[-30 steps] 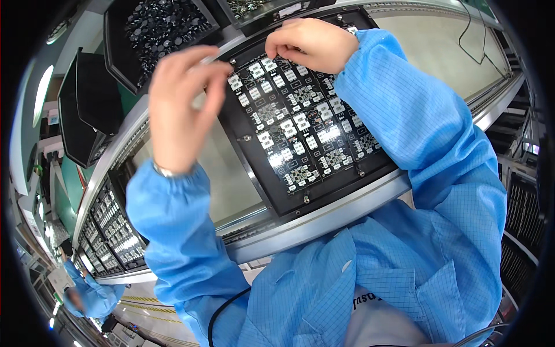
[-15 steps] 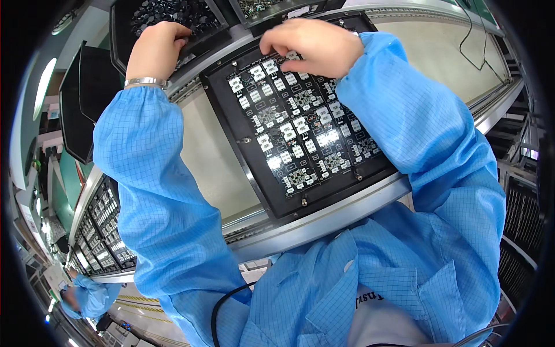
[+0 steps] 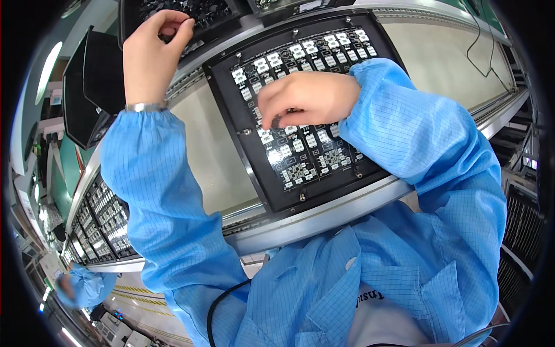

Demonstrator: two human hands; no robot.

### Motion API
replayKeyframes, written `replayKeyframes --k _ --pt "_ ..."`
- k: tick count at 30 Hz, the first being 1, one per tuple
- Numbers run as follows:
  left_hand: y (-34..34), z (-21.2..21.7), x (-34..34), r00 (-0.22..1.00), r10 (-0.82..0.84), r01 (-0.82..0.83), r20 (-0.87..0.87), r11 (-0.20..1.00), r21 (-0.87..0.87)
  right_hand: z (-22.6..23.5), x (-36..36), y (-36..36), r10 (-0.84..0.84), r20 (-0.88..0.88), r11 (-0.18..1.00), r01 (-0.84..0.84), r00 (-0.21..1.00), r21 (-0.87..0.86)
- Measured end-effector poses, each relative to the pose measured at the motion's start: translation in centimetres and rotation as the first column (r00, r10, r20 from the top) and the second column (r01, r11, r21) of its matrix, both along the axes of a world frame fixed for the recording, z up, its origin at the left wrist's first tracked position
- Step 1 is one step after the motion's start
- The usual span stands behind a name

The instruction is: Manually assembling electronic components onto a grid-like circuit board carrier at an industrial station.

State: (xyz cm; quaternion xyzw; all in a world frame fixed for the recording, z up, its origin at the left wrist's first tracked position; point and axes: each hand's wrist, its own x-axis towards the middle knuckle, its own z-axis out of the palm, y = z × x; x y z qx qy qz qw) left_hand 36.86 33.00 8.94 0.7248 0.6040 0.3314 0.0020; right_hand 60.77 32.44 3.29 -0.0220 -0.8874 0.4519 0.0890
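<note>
A black carrier frame [image 3: 227, 107] lies on the conveyor rails and holds a circuit board panel [image 3: 298, 172] with rows of white square parts. My right hand [image 3: 315, 95] is over the panel's left middle, its thumb and fingers closed on a small dark round part [image 3: 276, 121] close to the board surface. My left hand [image 3: 151, 58] is at the near edge of a black bin [image 3: 236, 26] of loose black parts [image 3: 202, 10]. Its thumb and forefinger meet in a pinch; anything between them is too small or hidden to name.
A second black bin [image 3: 272, 4] stands at the far edge. Another black container [image 3: 92, 87] is at the left. More loaded panels [image 3: 101, 222] sit farther down the line. A thin black cable [image 3: 477, 43] hangs at the right. A person in blue [image 3: 89, 286] is at lower left.
My right hand has moved from the panel's far edge toward me, to its left middle, with a dark round part now showing at the fingertips. My left hand's fingers have come together at the bin.
</note>
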Motion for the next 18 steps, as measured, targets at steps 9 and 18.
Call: replayKeyframes --k 9,18 --pt "-6.6 -1.2 2.6 0.916 -0.031 0.077 0.4 0.992 -0.098 -0.5 0.0 0.1 -0.021 -0.048 0.999 0.023 0.999 0.049" --pt "-6.3 -1.1 4.5 0.599 -0.052 0.326 0.799 0.928 -0.183 -0.3 2.0 0.9 -0.013 -0.074 0.997 0.019 0.997 0.076"
